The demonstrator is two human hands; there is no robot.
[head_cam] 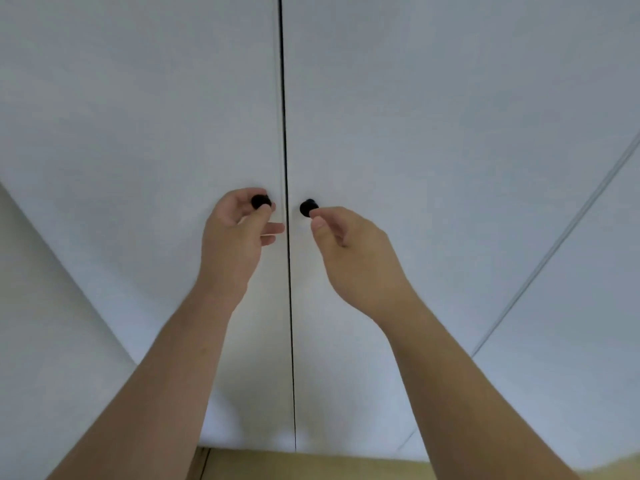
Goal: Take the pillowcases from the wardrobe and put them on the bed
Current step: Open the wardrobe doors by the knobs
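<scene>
Two white wardrobe doors fill the view, the left door point(138, 133) and the right door point(433, 133), shut with a thin dark gap between them. Each carries a small black knob beside the gap. My left hand point(235, 237) pinches the left knob point(260, 201) between thumb and fingers. My right hand point(353, 258) has its thumb and fingertips on the right knob point(307, 206). No pillowcases and no bed are in view.
A further white panel point(588, 306) adjoins the wardrobe on the right, past a slanting seam. A white wall or side panel point(41, 306) lies at the left. A strip of light wooden floor point(311, 465) shows below the doors.
</scene>
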